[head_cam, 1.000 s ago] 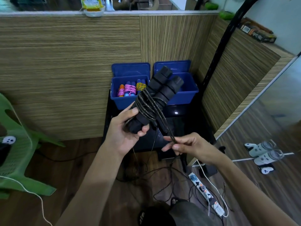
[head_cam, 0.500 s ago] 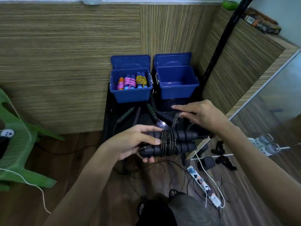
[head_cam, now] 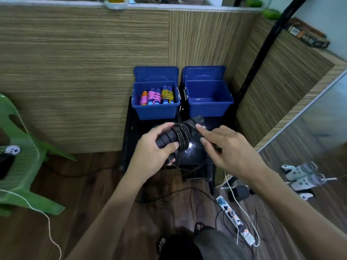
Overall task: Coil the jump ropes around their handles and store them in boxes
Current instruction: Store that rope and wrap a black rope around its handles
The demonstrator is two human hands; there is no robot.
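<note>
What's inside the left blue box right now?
The left blue box holds coiled ropes: pink, yellow, and a smaller pink one on an orange handle. Anything beneath them is hidden.

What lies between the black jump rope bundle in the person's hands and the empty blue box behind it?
In the head view, only the dark surface the boxes stand on lies between the black jump rope bundle and the empty blue box.
</note>
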